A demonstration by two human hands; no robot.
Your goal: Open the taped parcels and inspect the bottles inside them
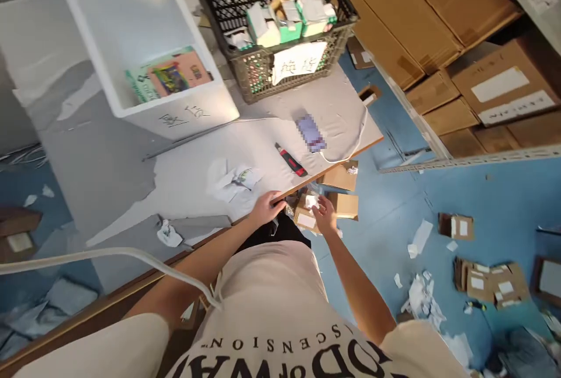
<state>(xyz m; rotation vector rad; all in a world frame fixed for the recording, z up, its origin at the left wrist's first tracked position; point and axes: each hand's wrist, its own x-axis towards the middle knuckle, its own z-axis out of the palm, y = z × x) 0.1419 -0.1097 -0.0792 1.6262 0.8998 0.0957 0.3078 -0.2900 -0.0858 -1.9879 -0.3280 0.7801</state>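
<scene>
My left hand point(266, 210) rests at the wooden front edge of the table point(245, 138), thumb and forefinger apart and nothing visible between them. Past the edge, over the floor, my right hand point(325, 214) has its fingers closed on a small white piece of paper point(311, 201). Below it are open brown cardboard boxes point(344, 205). On the table near my left hand lie a red and black utility knife point(291, 159) and a torn white paper scrap point(239, 182). A phone point(311, 132), blurred out, lies behind the knife with a white cable attached.
A white foam box point(175, 112) holding colourful packets stands at the back left. Beside it is a black plastic crate point(249, 77) with small green and white cartons. Cardboard boxes point(495, 83) fill a rack at right. Paper scraps point(423, 302) and flattened boxes point(491, 281) litter the blue floor.
</scene>
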